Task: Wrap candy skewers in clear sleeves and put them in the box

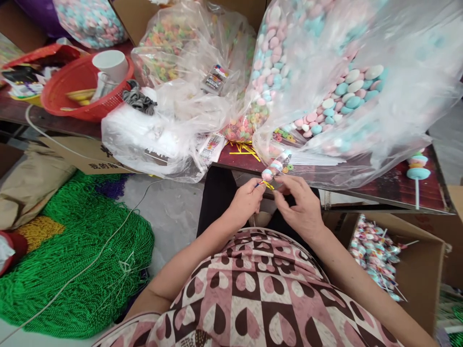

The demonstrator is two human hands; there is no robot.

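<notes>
Just over my lap, at the table's front edge, a clear-wrapped stick of pastel candies [277, 165] points up and away from me. My left hand [248, 202] is closed on the lower, gathered end of its wrapper. A gold twist tie [267, 184] sits at that end, between my two hands. My right hand [300, 202] is beside it, thumb and forefinger bent toward the tie; whether the fingertips grip it is too small to tell. More gold ties [246, 150] lie on the table behind.
Large clear bags of pastel candies [352, 91] and candy rings [170, 43] cover the table [394, 190]. A red basket [87, 91] stands left. One candy stick [417, 173] stands right. A cardboard box [419, 270] holds wrapped sticks; green beads [83, 250] lie lower left.
</notes>
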